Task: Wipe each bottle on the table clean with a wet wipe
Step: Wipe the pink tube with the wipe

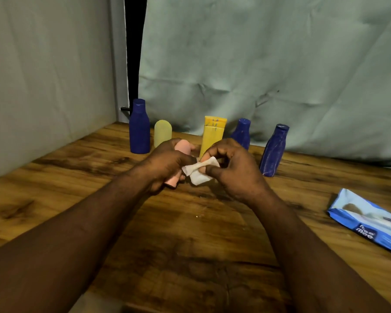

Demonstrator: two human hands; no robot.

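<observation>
Two bare forearms reach in from the near edge, the left forearm (77,233) and the right forearm (303,245), and they meet over the middle of the desk (190,256).

Between them, the left grip (167,164) is wrapped around a pink bottle (182,146), which is held tilted above the wood. Its rounded end pokes out past the knuckles and its other end shows below the palm. The right grip (235,170) pinches a white wet wipe (200,171) between thumb and fingertips. The wipe is crumpled and twisted, and it lies right against the left grip's fingers. Whether it touches the pink bottle itself is hidden by the fingers.

Behind the hands, five more bottles stand in a loose row near the far edge of the desk. At the left is a tall dark blue bottle (139,129), with a short pale yellow bottle (163,133) just beside it. A flat yellow bottle (213,134) stands at the centre, partly hidden by the hands. To its right is a smaller blue bottle (242,132). Furthest right, and nearer the camera, is a streaked blue bottle (273,152).

Well apart from these, a blue pack of wipes (368,220) lies flat near the right edge of the desk. A creased pale green cloth (257,53) hangs behind the row.
</observation>
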